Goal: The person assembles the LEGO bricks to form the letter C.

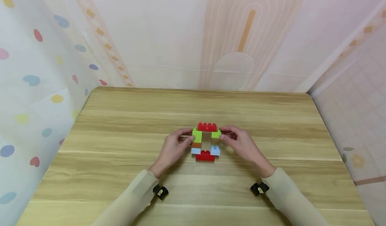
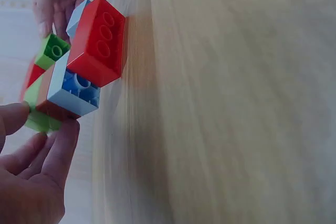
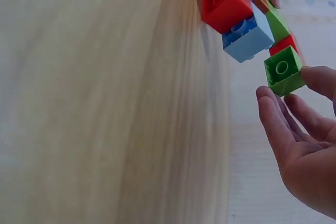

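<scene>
A ring-like structure of toy building blocks stands in the middle of the head view. At its bottom is a red block (image 1: 205, 158), with light blue blocks (image 1: 196, 151) on both ends. On the left side come an orange-brown block (image 1: 196, 145) and a lime green block (image 1: 197, 137). Another red block (image 1: 207, 128) spans the top. Under its right end hangs a smaller green block (image 3: 282, 69), with a gap above the right light blue block (image 3: 251, 38). My left hand (image 1: 173, 149) pinches the left green block; my right hand (image 1: 241, 144) pinches the smaller green one.
The wooden table (image 1: 120, 118) extends around the blocks. Behind it hangs a pale patterned sheet (image 1: 166, 35), with a dotted sheet (image 1: 45, 68) at the left. Dark wrist cameras (image 1: 161, 192) sit below both hands.
</scene>
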A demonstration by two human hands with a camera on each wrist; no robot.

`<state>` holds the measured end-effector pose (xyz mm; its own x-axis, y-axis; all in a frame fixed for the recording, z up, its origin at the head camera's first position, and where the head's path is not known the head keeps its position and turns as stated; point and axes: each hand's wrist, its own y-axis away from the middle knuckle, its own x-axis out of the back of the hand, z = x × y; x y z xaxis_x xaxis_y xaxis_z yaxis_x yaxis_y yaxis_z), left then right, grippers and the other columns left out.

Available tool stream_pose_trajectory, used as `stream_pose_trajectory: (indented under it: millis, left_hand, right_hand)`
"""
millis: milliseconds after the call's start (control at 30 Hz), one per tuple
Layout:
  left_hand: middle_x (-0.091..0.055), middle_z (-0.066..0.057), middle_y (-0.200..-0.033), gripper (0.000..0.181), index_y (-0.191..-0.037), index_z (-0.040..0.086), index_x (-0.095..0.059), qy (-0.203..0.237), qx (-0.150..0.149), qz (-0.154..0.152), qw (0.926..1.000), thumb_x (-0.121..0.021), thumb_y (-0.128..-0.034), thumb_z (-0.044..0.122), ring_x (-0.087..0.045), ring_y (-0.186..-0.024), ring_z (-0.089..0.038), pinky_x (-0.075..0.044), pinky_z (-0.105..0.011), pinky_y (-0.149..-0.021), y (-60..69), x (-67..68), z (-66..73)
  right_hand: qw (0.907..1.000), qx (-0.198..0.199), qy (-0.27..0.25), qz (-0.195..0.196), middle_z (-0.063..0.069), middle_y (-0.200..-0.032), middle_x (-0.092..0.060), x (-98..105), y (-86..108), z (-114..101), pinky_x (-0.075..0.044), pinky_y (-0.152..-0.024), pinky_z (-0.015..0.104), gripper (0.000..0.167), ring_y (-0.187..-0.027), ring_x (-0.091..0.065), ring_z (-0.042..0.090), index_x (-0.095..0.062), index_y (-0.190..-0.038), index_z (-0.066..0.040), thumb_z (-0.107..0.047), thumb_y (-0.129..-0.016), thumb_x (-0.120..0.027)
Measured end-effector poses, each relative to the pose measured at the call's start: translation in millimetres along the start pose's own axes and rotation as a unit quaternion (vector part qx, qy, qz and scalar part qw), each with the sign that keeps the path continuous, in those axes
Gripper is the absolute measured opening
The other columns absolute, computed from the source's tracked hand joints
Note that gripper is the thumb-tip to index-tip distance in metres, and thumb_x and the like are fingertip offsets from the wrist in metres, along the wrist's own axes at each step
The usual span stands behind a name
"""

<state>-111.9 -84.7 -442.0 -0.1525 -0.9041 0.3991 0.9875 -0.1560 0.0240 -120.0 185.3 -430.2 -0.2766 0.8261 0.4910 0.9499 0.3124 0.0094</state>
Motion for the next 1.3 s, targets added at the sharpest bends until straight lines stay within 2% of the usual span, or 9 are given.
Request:
stream_pose_trajectory:
  millis: [167, 333, 500, 633, 867, 1300]
  left_hand:
    - [-0.071, -0.012, -0.127, 0.033, -0.130, 0.001, -0.069, -0.024, 0.019, 0.001, 0.9995, -0.071, -0.0997, 0.013, -0.072, -0.108, -0.024, -0.061, -0.036, -0.091, -2.4, -1.2, -0.5]
    - [-0.072, -0.011, -0.126, 0.034, -0.131, 0.003, -0.070, -0.053, 0.026, -0.004, 0.9983, -0.071, -0.0997, 0.015, -0.068, -0.114, -0.023, -0.057, -0.042, -0.099, -5.9, -0.1, -2.0]
    - [-0.072, -0.014, -0.127, 0.034, -0.129, 0.002, -0.071, -0.080, 0.020, -0.007, 0.9966, -0.072, -0.0982, 0.017, -0.064, -0.124, -0.030, -0.052, -0.048, -0.106, -8.2, 1.7, -4.3]
    - [-0.071, -0.014, -0.129, 0.036, -0.130, 0.003, -0.071, -0.094, 0.028, -0.016, 0.9950, -0.071, -0.0986, 0.020, -0.062, -0.128, -0.031, -0.049, -0.049, -0.109, -9.3, 2.1, -6.0]
    - [-0.071, -0.014, -0.127, 0.035, -0.129, 0.001, -0.071, -0.100, 0.034, -0.025, 0.9941, -0.071, -0.0987, 0.019, -0.063, -0.126, -0.030, -0.051, -0.050, -0.107, -8.6, 1.6, -6.3]
    - [-0.069, -0.015, -0.133, 0.040, -0.134, 0.002, -0.068, -0.098, 0.032, -0.042, 0.9938, -0.069, -0.1000, 0.023, -0.061, -0.128, -0.030, -0.050, -0.050, -0.108, -9.5, 5.2, -6.4]
  right_hand:
    - [0.9996, -0.018, 0.017, -0.008, 0.009, -0.124, -0.071, 0, -7.8, 3, -0.058, -0.093, 0.042, 0.037, -0.108, -0.066, 0.024, -0.067, -0.135, -0.006, -0.026, -0.103, -0.067]
    - [0.9985, -0.027, 0.041, -0.024, 0.011, -0.126, -0.071, -1, -14.2, 4, -0.058, -0.092, 0.043, 0.038, -0.108, -0.066, 0.025, -0.068, -0.135, -0.005, -0.027, -0.104, -0.064]
    - [0.9971, -0.026, 0.059, -0.040, 0.013, -0.129, -0.070, -1, -18.3, 5, -0.056, -0.092, 0.043, 0.038, -0.108, -0.063, 0.024, -0.068, -0.135, -0.004, -0.026, -0.105, -0.062]
    - [0.9965, -0.033, 0.060, -0.048, 0.013, -0.131, -0.069, -2, -19.9, 5, -0.055, -0.096, 0.046, 0.038, -0.110, -0.062, 0.025, -0.067, -0.135, -0.004, -0.026, -0.105, -0.062]
    - [0.9953, -0.038, 0.069, -0.056, 0.014, -0.133, -0.068, -4, -21.8, 6, -0.053, -0.101, 0.049, 0.037, -0.115, -0.062, 0.026, -0.068, -0.135, -0.004, -0.025, -0.105, -0.062]
    - [0.9953, -0.047, 0.059, -0.061, 0.014, -0.134, -0.067, -4, -22.8, 7, -0.053, -0.096, 0.044, 0.039, -0.110, -0.060, 0.025, -0.066, -0.137, -0.002, -0.023, -0.105, -0.061]
